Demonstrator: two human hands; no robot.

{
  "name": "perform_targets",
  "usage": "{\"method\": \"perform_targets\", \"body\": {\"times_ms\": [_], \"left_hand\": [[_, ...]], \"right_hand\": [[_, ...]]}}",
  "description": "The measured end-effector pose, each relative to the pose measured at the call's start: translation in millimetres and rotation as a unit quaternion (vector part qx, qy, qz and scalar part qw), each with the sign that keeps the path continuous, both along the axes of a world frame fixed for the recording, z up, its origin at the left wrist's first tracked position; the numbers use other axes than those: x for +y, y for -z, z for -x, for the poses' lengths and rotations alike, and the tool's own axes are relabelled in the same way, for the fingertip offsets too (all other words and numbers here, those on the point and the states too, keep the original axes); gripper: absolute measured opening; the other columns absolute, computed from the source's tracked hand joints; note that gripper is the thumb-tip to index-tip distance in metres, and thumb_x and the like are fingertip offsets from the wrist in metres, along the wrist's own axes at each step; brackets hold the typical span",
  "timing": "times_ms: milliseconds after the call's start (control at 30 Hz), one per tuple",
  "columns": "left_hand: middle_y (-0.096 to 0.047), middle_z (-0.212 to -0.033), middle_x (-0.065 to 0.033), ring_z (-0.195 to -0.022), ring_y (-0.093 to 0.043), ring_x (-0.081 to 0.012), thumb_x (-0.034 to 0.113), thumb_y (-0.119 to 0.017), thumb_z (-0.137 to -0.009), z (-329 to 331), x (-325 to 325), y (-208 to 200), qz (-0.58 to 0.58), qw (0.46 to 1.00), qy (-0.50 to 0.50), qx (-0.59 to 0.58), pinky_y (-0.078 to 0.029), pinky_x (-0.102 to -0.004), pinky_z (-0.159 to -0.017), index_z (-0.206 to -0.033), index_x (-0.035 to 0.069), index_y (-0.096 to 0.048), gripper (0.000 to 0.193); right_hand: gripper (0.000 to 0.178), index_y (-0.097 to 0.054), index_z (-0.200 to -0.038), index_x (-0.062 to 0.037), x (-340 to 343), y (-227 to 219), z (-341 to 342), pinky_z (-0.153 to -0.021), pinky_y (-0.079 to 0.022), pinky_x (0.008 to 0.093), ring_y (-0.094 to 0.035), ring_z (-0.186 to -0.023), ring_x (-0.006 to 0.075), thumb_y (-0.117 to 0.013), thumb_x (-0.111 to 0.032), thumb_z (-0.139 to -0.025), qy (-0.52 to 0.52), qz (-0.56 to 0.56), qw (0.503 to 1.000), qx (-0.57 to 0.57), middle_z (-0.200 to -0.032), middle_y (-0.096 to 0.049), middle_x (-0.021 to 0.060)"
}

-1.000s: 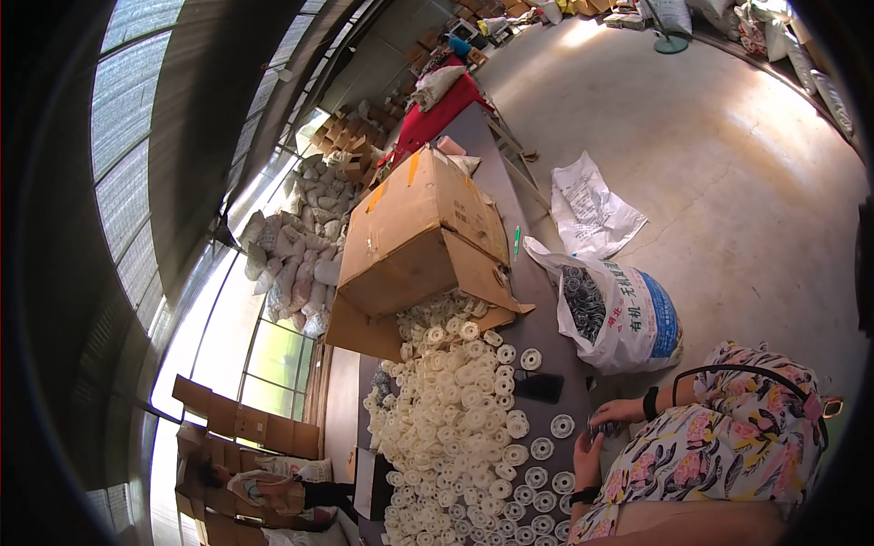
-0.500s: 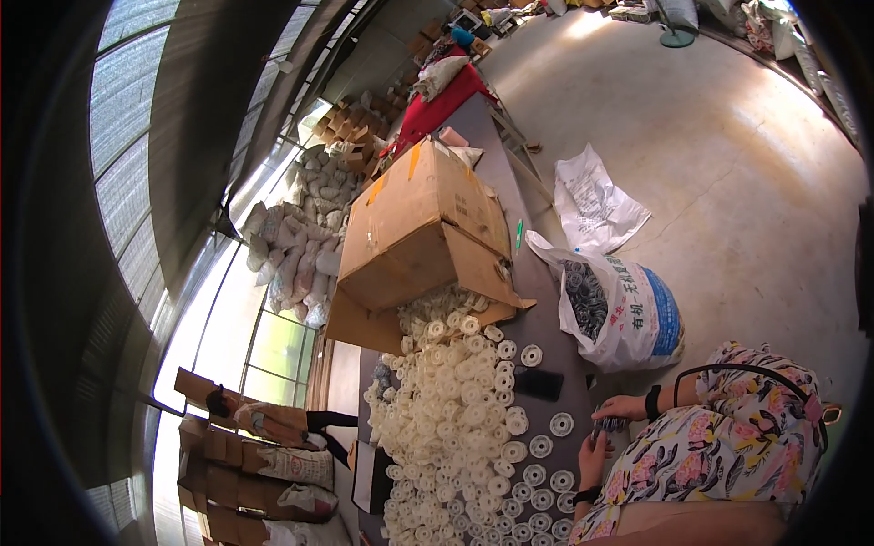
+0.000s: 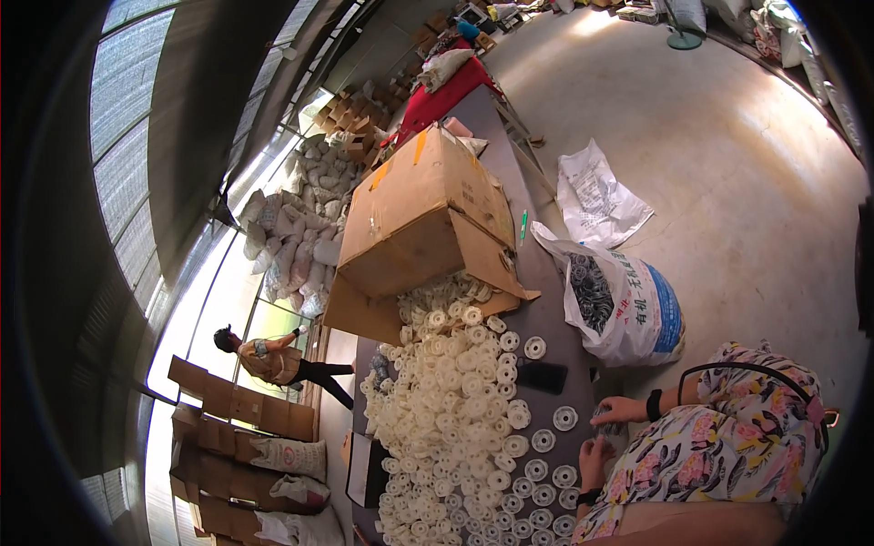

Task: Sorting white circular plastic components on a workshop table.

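Observation:
My right hand (image 3: pixel 622 409) is closed at the table's near edge, with a small bunch of dark grey rings (image 3: pixel 612 428) at its fingers. Just below it my left hand (image 3: pixel 595 459) has its fingers curled in, close to the same bunch; whatever they pinch is too small to make out. A black band circles each wrist. In front of both hands, round whitish plastic wheels (image 3: pixel 565 418) lie singly on the grey table (image 3: pixel 572 369). Beyond them spreads a big heap of the same wheels (image 3: pixel 446 400), spilling from a tipped cardboard box (image 3: pixel 428 205).
A black phone (image 3: pixel 542 377) and a green pen-like tool (image 3: pixel 523 225) lie on the table. Right of it stands a white sack (image 3: pixel 628 309) of dark rings, near a flattened sack (image 3: pixel 596 196). Another person (image 3: pixel 273 362) walks beyond the table, near cartons (image 3: pixel 241 409) and piled sacks (image 3: pixel 296 246).
My fingers have shifted slightly around the dark rings, which show less clearly now. The other person has gone from low and bent over to walking upright. The view has shifted a little.

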State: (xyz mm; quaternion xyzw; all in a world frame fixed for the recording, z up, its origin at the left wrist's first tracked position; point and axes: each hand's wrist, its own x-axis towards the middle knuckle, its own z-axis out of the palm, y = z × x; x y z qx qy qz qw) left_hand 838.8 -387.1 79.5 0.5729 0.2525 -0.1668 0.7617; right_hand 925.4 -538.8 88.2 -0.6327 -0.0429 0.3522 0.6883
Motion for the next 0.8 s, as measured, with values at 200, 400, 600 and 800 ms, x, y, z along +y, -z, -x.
{"method": "perform_targets", "body": {"times_ms": [200, 400, 600, 800], "left_hand": [[-0.052, -0.077, -0.0045, -0.061, -0.049, -0.0077, 0.019, -0.069, -0.073, 2, 16, -18, -0.248, 0.956, 0.074, -0.141, -0.041, -0.0214, -0.052, -0.09, -0.001, -0.044, 0.036], [-0.048, -0.062, 0.0002, -0.052, -0.046, -0.0049, 0.024, -0.065, -0.076, 2, 40, -13, -0.287, 0.944, 0.1, -0.125, -0.036, -0.0198, -0.044, -0.08, 0.003, -0.047, 0.028], [-0.045, -0.051, 0.001, -0.042, -0.044, -0.0073, 0.022, -0.06, -0.079, 16, 75, -19, -0.143, 0.988, 0.012, -0.06, -0.033, -0.0224, -0.039, -0.075, 0.005, -0.048, 0.022], [-0.045, -0.053, -0.0037, -0.048, -0.044, -0.0128, 0.029, -0.043, -0.086, 40, 111, -18, 0.064, 0.997, 0.004, -0.042, -0.034, -0.0265, -0.045, -0.07, 0.007, -0.046, 0.028]], "right_hand": [[0.057, -0.052, -0.098, 0.0036, 19, 7, 1, -0.072, -0.044, 0.0267, -0.054, -0.083, 0.0158, -0.07, -0.04, -0.066, -0.031, 0.005, 0.999, 0.013, -0.09, -0.057, 0.0112], [0.049, -0.054, -0.097, -0.0034, 51, 6, -1, -0.074, -0.043, 0.0277, -0.055, -0.083, 0.0163, -0.07, -0.038, -0.066, 0.0, 0.035, 0.993, -0.108, -0.09, -0.058, 0.0103], [0.042, -0.056, -0.094, -0.0093, 101, -25, 2, -0.074, -0.044, 0.0331, -0.057, -0.082, 0.0262, -0.068, -0.037, -0.065, -0.031, 0.097, 0.928, -0.357, -0.087, -0.058, 0.012], [0.035, -0.055, -0.089, -0.0075, 139, -37, -16, -0.069, -0.045, 0.0319, -0.057, -0.074, 0.0244, -0.068, -0.031, -0.067, 0.074, 0.096, 0.953, -0.278, -0.082, -0.058, 0.0101]]}}
